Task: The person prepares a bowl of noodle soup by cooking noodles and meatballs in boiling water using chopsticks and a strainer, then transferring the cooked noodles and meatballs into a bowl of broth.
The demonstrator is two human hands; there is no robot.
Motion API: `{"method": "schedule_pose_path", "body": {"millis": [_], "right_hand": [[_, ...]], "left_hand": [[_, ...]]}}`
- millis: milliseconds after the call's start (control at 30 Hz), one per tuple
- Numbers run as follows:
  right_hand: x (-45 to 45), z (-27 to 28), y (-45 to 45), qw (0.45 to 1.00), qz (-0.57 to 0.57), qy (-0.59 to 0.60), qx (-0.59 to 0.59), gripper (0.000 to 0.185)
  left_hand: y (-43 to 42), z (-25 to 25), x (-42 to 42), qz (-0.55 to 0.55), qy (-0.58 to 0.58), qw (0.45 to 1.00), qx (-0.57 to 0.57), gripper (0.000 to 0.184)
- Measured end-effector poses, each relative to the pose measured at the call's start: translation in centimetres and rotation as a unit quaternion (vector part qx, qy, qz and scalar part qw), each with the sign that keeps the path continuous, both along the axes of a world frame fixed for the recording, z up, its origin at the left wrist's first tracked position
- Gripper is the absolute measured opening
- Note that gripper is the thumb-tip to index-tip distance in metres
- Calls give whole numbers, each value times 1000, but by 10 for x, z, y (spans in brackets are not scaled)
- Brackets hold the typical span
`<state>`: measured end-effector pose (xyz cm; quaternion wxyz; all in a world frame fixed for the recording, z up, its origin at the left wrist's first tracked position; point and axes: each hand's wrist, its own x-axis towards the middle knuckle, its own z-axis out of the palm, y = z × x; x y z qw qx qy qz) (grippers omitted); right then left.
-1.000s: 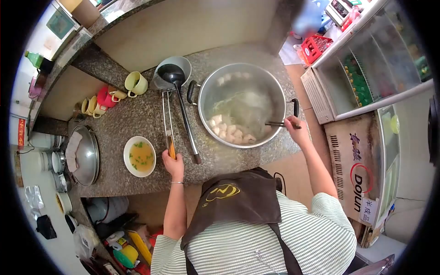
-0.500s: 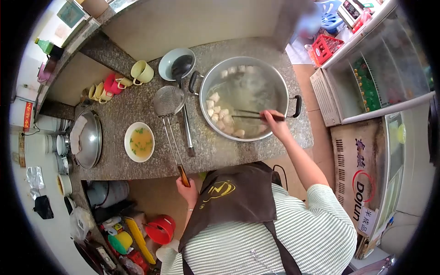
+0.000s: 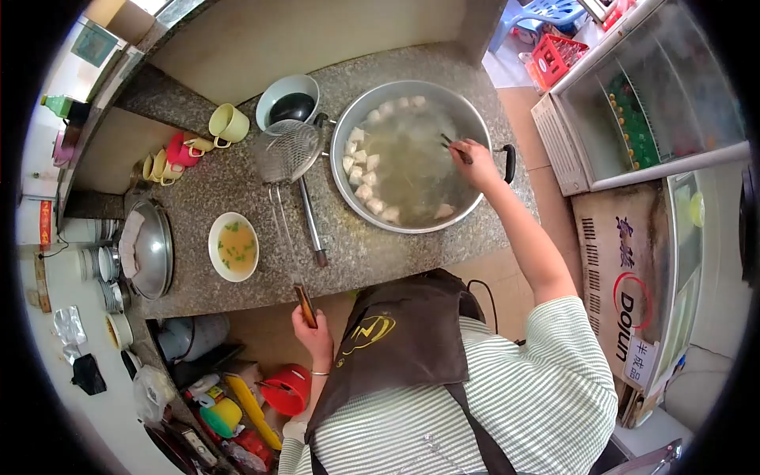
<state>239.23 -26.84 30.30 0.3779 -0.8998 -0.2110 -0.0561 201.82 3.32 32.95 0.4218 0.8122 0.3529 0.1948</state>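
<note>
Across the speckled stone counter (image 3: 190, 202), noted: one wide metal pot (image 3: 340, 162) of cloudy broth (image 3: 408, 168), with white pieces (image 3: 372, 162) strung in an arc along its left wall and one alone by the near right wall. Found in the right hand (image 3: 476, 162): dark chopsticks (image 3: 454, 146), pinched between bunched fingers, tips angled away and to the left over the broth; contact with the liquid not determinable. Compared with half a second earlier, recorded a swing of the chopsticks from the near middle of the pot toward its far right. Recorded also a looser spread of the white pieces, then more crowded at the near left.

Found in the left hand (image 3: 314, 332): a skimmer (image 3: 286, 150), held at its wooden handle (image 3: 305, 306) by curled fingers, just off the counter's front edge. Noted its mesh, blurred, close beside the pot's left rim; one second earlier, observed at the pale bowl (image 3: 305, 83). Remaining in that bowl: the head of the black ladle (image 3: 291, 107), its shaft laid down the counter.

Assessed from these shifts: white pieces being stirred apart in the broth, not lifted out; nothing visible in the mesh. Logged well left, undisturbed: a small white bowl (image 3: 215, 245) of green-flecked soup (image 3: 240, 237).
</note>
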Motion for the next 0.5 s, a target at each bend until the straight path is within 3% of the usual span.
{"method": "schedule_pose_path", "body": {"millis": [100,167,300,433,500], "right_hand": [[-22,22,-21,996,-1,40,-80,13],[-39,29,-32,996,-5,47,-72,12],[-66,37,-47,994,-48,95,12,15],[-88,105,-64,967,-166,177,76,18],[-99,142,-74,970,-174,128,107,18]], "left_hand": [[1,0,5,-14,-37,999,-22,25],[3,4,10,-50,-10,998,-41,25],[6,0,10,-68,-2,997,-39,25],[10,6,10,-86,25,996,-18,26],[12,9,8,-89,41,995,-22,26]]}}
